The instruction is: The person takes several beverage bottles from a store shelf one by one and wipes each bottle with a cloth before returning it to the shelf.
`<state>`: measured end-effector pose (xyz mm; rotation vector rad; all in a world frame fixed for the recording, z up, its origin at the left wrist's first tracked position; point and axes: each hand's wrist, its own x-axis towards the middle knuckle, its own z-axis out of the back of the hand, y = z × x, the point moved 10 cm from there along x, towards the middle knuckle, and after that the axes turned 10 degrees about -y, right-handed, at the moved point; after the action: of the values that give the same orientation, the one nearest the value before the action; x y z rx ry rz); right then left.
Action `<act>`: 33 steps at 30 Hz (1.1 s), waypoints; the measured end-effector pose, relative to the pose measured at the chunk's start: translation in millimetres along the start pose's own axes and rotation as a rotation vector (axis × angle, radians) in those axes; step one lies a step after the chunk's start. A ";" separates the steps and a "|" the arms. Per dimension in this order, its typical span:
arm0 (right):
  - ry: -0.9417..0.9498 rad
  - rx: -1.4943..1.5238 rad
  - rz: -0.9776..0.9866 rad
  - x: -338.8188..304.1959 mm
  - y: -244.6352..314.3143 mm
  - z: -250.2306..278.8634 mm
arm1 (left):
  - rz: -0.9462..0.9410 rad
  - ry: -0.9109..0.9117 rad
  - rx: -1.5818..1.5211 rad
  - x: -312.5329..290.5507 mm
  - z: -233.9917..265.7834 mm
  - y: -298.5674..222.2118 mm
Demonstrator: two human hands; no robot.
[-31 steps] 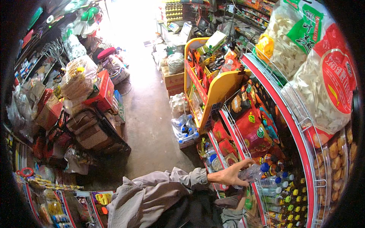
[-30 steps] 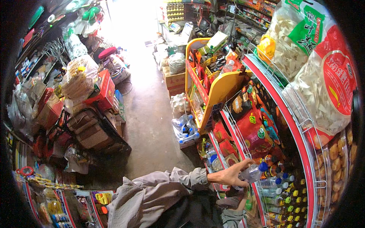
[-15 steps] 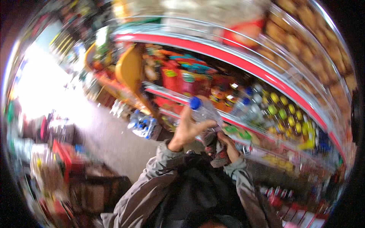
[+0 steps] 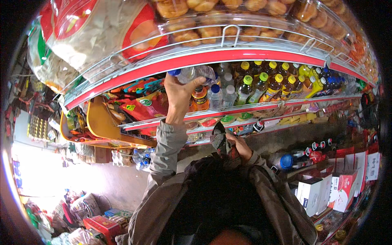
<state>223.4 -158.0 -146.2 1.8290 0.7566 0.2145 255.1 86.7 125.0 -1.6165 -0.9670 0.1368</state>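
Held in left hand, just below the red front edge of upper shelf and left of its middle: clear bottle with blue cap, tilted close to horizontal, cap toward the left end of the shelf, base toward the right end. Closed firmly around the bottle on that side, with thumb lying across the bottle body. Contact between bottle and goods behind: not determinable from this angle. Held lower, in right hand, in front of lower shelf and below its front edge: dark grey-and-red cloth, bunched in a narrow grip. Arranged along the front edge of lower shelf, from left to right: red bags, bottle of orange drink, blue-capped clear bottle, pale-capped clear bottle, green-capped bottles, yellow-capped bottles. Carried on upper shelf: bread in clear packs along the middle, large red-printed bag toward the left end. Located beside the left end of lower shelf: yellow rack. Located to the lower right, apart from both hands: white box, red-and-white box.
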 end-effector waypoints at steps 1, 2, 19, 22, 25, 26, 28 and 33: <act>-0.058 -0.042 -0.111 -0.7 -1.7 6.7 | 0.030 -0.004 0.045 8.8 -2.2 11.6; -0.124 -0.082 -0.218 -4.8 -1.2 9.9 | 0.061 0.001 0.086 17.4 -7.4 24.6; -0.163 0.134 -0.235 -11.0 25.7 -1.3 | 0.246 0.481 0.116 83.1 -49.5 207.8; -0.141 0.155 -0.240 -7.5 27.3 -8.4 | 0.222 0.721 0.147 80.8 -59.5 220.4; -0.164 0.189 -0.275 -12.2 29.4 -5.7 | 0.056 0.816 0.527 69.6 -85.9 202.5; -0.140 0.172 -0.279 -9.7 26.2 -8.9 | 0.031 0.825 0.588 74.0 -74.2 208.0; -0.131 0.115 -0.252 -1.7 14.5 -3.5 | -0.025 0.796 0.625 84.2 -58.9 224.8; -0.185 -0.017 -0.341 -2.0 -11.3 33.2 | -0.295 0.931 1.244 72.9 -82.8 210.5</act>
<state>233.5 -182.9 -169.0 1.6468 0.9161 -0.1678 456.0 77.0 -1.6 -0.2601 -0.2122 -0.1901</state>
